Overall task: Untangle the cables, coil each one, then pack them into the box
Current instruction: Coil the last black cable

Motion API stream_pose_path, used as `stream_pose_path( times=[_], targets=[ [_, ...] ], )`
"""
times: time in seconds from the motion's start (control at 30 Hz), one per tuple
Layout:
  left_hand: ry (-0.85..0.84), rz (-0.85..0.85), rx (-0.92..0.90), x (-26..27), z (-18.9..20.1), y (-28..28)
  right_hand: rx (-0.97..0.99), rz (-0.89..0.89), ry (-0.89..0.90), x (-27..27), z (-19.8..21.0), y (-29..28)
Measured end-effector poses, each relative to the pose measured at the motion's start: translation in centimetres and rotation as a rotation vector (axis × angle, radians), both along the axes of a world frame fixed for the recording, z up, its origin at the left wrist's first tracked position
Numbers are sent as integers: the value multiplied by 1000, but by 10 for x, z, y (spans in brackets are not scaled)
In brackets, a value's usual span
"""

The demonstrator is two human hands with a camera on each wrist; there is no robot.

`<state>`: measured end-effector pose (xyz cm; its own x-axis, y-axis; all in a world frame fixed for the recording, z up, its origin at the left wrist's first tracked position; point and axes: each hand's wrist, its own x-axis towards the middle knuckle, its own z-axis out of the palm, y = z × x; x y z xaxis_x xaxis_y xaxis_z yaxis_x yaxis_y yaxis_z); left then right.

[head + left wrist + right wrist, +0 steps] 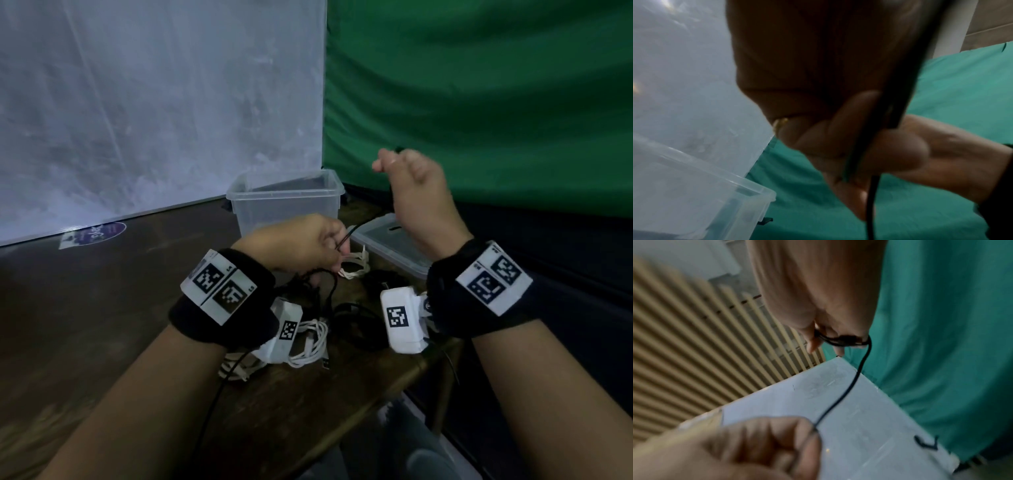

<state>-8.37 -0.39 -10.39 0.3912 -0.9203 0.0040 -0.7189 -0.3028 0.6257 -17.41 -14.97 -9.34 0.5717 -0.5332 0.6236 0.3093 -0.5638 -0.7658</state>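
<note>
A thin black cable (368, 221) runs taut between my two hands. My left hand (308, 248) pinches its lower part just in front of the clear plastic box (284, 202). My right hand (407, 171) is raised above the table and pinches the cable's upper end, with small black loops (840, 339) held at its fingertips. In the right wrist view the cable (849, 386) drops from those fingers to my curled left hand (789, 439). The left wrist view shows black strands (875, 129) crossing my left fingers (859, 151). White cables (308, 342) and more black cable (356, 315) lie tangled on the table below my wrists.
The box's lid (394, 243) lies flat to the right of the box. A white coiled cable (354, 265) sits beside the lid. A white board (154, 102) and a green curtain (496, 85) close the back. The wooden table's edge (394, 387) runs diagonally at lower right.
</note>
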Motion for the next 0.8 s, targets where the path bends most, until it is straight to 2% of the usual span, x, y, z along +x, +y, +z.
stream_pose_path(
  times=[0.07, 0.13, 0.3, 0.47, 0.53, 0.7, 0.8],
  targets=[
    [-13, 42, -93, 2, 3, 3, -191, -54, 185, 1, -6, -4],
    [-57, 80, -171, 3, 5, 4, -243, -20, 294, 0, -9, -3],
    [-297, 135, -318, 6, 12, 5, -199, 145, 423, -5, -19, 1],
    [-362, 152, -469, 10, 12, 6, -149, 291, 448, -8, -33, 7],
    [-320, 129, -548, 8, 11, 5, -4, 301, 373, -8, -36, 10],
    [-117, 82, -685, 7, 14, 8, 567, 370, 187, -8, -29, 5],
    [-173, 123, -637, 14, 12, 10, 744, 405, 143, -13, -22, -2]
  ],
)
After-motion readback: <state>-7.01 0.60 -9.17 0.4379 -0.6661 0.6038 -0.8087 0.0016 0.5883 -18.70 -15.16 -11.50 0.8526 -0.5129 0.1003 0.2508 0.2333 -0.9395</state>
